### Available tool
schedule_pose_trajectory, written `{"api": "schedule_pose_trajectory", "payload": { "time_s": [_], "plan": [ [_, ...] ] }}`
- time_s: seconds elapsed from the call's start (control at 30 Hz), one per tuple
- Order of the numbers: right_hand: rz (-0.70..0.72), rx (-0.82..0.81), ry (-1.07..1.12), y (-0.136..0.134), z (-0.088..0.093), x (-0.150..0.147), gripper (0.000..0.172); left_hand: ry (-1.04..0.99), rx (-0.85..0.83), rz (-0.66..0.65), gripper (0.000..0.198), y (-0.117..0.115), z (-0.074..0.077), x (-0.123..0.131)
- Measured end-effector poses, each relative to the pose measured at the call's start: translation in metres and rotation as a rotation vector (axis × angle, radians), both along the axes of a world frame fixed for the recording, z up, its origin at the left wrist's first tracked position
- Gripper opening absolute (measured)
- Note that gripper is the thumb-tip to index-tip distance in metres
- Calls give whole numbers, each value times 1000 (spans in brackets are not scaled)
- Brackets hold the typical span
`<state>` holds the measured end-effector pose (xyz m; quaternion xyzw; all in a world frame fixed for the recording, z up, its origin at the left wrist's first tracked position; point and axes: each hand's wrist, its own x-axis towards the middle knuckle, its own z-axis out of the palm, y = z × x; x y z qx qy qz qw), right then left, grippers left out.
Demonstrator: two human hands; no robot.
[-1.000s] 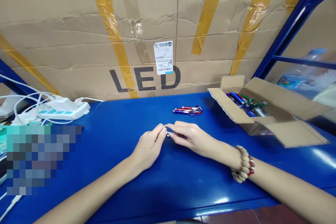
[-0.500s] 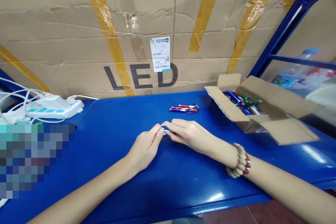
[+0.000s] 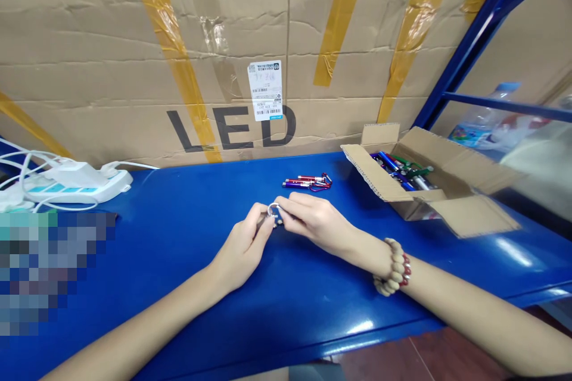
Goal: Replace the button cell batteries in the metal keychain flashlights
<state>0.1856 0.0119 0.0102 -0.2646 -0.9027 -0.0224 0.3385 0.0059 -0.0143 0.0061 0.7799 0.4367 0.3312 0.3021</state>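
Note:
Between my fingertips sits a small silver carabiner clip (image 3: 273, 207), its curved end showing. My left hand (image 3: 243, 244) pinches it from the left with thumb and forefinger. From the right, the bent fingers of my right hand (image 3: 315, 221) close on its other side; a beaded bracelet is on that wrist. Small shiny metal parts show just under the clip, too small to make out, and my fingers cover the rest. Just beyond my hands, slim red and blue-purple penlights (image 3: 304, 182) with a red carabiner (image 3: 325, 181) lie on the blue table (image 3: 187, 333).
An open cardboard box (image 3: 375, 175) with several coloured penlights stands at the right. A white power strip (image 3: 102, 186) with cables lies at the left, above a pixelated patch. A large taped carton (image 3: 241, 24) forms the back; a blue frame (image 3: 469, 41) rises at right.
The view has shifted slightly, so the scene sits a little further left. My fingers have moved a little on the clip, and more of its curve shows now.

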Motion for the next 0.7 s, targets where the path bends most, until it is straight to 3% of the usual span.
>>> {"api": "schedule_pose_trajectory", "payload": {
  "time_s": [0.47,0.6,0.7],
  "plan": [
    [-34,-72,110,6,-8,1,31,55,75,-18,19,6,-1,-1],
    [-97,-136,144,7,-6,-1,31,98,89,-84,19,1,-4,2],
    [-195,-204,74,14,-4,6,30,77,118,-27,19,1,-5,2]
  ]
}}
